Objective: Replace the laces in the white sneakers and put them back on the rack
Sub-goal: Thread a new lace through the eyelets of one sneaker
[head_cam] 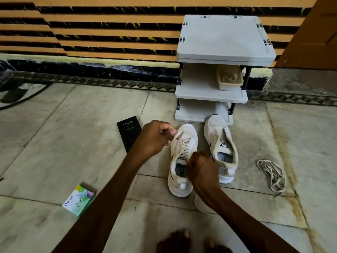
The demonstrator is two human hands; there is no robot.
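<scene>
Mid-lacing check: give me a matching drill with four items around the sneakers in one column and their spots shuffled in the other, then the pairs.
Items
1. black box
2. green box
3. loose lace bundle
4. beige tub

Spots
A. middle shelf of the rack
B. floor, right of the right-hand sneaker
C. floor at lower left, apart from everything else
D. floor, partly hidden behind the left hand

Pairs: 1-D, 2-C, 3-B, 4-A
</scene>
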